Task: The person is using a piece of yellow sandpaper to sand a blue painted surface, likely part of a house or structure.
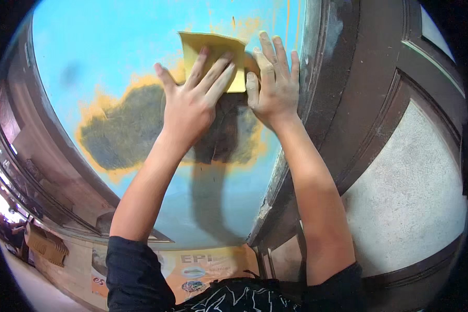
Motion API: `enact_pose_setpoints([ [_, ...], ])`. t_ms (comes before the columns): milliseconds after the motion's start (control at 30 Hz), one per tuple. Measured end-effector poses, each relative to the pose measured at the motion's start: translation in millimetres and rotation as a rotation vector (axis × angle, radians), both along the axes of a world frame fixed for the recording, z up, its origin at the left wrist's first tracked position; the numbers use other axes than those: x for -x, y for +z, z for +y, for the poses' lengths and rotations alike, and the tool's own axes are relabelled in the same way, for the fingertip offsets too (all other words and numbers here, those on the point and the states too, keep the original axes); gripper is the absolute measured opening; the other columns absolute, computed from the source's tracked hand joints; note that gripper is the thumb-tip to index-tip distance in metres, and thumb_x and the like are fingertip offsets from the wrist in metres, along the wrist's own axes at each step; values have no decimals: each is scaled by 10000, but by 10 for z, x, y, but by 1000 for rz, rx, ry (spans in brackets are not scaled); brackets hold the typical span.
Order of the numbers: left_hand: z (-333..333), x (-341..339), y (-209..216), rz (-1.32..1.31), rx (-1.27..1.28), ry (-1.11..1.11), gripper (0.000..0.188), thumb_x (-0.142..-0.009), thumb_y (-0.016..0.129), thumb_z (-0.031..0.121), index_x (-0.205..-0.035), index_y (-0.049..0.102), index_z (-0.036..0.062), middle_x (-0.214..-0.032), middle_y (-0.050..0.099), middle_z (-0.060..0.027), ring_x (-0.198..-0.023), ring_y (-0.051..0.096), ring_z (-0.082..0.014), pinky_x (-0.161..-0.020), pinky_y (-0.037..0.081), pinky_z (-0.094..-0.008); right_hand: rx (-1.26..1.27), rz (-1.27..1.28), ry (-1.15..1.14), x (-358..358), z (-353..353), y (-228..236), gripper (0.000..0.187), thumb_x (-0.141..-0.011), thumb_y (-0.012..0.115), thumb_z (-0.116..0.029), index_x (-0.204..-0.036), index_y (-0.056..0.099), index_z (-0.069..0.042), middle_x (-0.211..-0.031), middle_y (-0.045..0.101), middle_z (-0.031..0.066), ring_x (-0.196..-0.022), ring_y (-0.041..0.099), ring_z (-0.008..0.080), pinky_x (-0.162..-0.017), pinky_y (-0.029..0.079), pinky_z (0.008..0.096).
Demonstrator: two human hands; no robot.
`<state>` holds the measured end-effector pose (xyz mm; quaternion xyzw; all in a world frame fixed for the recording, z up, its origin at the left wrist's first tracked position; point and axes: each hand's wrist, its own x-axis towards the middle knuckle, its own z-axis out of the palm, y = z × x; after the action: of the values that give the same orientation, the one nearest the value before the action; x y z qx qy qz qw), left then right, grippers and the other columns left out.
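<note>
Left hand (191, 104) on apparent sandpaper (216, 46)

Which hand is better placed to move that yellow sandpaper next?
Probably the left hand: its fingers lie spread on the yellow sandpaper against the blue wall, while the right hand is beside the sheet.

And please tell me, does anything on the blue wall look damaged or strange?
Yes: the blue wall has a large dark-grey patch with a ragged orange-yellow border, just below the yellow sandpaper sheet under the left hand. It looks damaged because the blue paint is interrupted there.
</note>
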<state>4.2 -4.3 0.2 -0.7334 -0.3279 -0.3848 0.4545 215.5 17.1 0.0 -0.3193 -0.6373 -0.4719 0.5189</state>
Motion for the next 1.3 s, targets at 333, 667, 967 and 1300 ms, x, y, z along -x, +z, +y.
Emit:
enact_pose_setpoints([
  [333, 53, -103, 316, -16, -49, -12, 587, -915, 528, 42, -1470, 576, 227, -1586, 477, 76, -1545, 349, -223, -1046, 12, -907, 28, 13, 21, 20, -60, 3, 481, -944, 590, -252, -1390, 478, -114, -1613, 444, 94, -1496, 400, 323, -1226, 208, 587],
  [667, 43, -62, 240, 25, -33, 31, 585, -903, 528, 33, -1450, 590, 229, -1541, 526, 70, -1521, 395, -210, -1036, 53, -898, 15, 2, 21, -62, 35, -55, 478, -921, 610, -250, -1371, 527, -110, -1608, 451, 82, -1493, 404, 322, -1215, 227, 603],
  [967, 11, -75, -19, -3, 3, 27, 620, -881, 551, 18, -1465, 581, 224, -1572, 496, 68, -1532, 371, -224, -1018, 97, -906, -3, 8, -30, -67, 39, -87, 451, -937, 597, -287, -1351, 557, -112, -1600, 463, 76, -1501, 398, 304, -1228, 209, 586],
  [1300, 49, -208, 282, 5, -85, -12, 528, -927, 598, 142, -1448, 597, 225, -1559, 506, 84, -1522, 386, -217, -1020, 81, -906, 27, 10, 47, -22, -31, -82, 603, -845, 704, -347, -1369, 553, -90, -1613, 446, 78, -1500, 392, 313, -1224, 216, 600],
])
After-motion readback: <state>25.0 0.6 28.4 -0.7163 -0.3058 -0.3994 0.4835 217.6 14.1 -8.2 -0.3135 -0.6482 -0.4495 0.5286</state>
